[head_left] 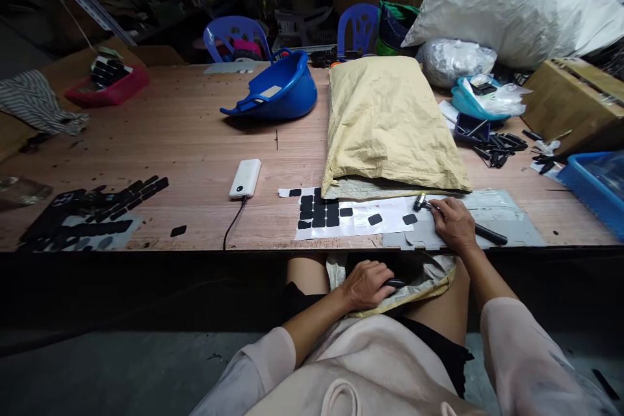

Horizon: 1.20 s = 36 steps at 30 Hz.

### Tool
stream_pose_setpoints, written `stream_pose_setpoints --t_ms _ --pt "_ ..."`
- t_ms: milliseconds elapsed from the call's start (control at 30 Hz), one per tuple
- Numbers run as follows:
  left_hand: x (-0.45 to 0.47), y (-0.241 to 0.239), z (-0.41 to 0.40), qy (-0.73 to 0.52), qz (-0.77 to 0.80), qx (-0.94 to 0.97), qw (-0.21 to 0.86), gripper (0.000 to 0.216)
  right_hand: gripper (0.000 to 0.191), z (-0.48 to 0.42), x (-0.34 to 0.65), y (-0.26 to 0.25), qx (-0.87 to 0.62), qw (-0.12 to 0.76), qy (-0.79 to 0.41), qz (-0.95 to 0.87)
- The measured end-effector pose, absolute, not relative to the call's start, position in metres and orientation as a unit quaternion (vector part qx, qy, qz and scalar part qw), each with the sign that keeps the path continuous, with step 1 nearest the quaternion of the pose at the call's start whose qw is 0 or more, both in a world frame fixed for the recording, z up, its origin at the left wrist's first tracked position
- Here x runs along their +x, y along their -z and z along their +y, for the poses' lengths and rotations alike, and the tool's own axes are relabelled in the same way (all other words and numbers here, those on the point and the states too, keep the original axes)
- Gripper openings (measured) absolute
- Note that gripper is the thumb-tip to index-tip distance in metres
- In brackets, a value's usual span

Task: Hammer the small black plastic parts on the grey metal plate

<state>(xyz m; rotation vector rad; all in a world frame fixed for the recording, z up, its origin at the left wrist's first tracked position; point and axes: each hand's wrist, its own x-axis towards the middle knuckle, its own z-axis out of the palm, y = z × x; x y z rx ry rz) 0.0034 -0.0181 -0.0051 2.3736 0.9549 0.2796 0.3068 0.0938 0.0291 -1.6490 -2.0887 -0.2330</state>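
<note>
My right hand [454,222] is closed around a hammer with a small metal head [420,202] and a black handle [491,234], low over the grey board [517,214]. To its left, a white sheet [358,224] carries black rounded stickers or pads, some in a tight block [319,209] and a few loose. Down at my lap, my left hand [369,284] has its fingers curled round a dark piece [396,283], only its end showing. That hand is at the mouth of an open sack [439,286] lying across my thighs.
A full yellow sack [390,123] lies just behind the white sheet. A white power bank [245,179] with a cable and a blue basin [287,88] stand left of it. Black parts [500,148] lie at right beside a cardboard box [575,104]; black strips [131,198] lie far left.
</note>
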Motion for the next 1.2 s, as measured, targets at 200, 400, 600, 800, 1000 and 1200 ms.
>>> stream_pose_setpoints --t_ms 200,400,600,800,1000,1200 --pt "-0.007 0.008 -0.02 0.03 0.44 0.837 0.325 0.03 0.029 0.093 0.305 -0.031 -0.602 0.231 0.096 -0.759" --pt "0.005 -0.055 0.05 -0.194 0.387 0.827 0.358 0.017 0.027 0.093 0.305 -0.03 -0.598 0.235 0.101 -0.76" --pt "-0.012 -0.084 0.152 -0.163 0.716 0.662 0.149 0.028 0.027 0.094 0.306 -0.029 -0.585 0.237 0.116 -0.767" --pt "-0.019 -0.09 0.184 -0.084 0.788 0.591 0.15 0.041 0.026 0.094 0.306 -0.027 -0.58 0.245 0.12 -0.768" --pt "-0.016 -0.096 0.196 -0.085 0.806 0.568 0.146 0.032 0.026 0.094 0.306 -0.027 -0.59 0.238 0.113 -0.763" --pt "-0.022 -0.092 0.159 -0.086 0.768 0.616 0.152 0.023 0.027 0.093 0.305 -0.027 -0.595 0.24 0.102 -0.76"
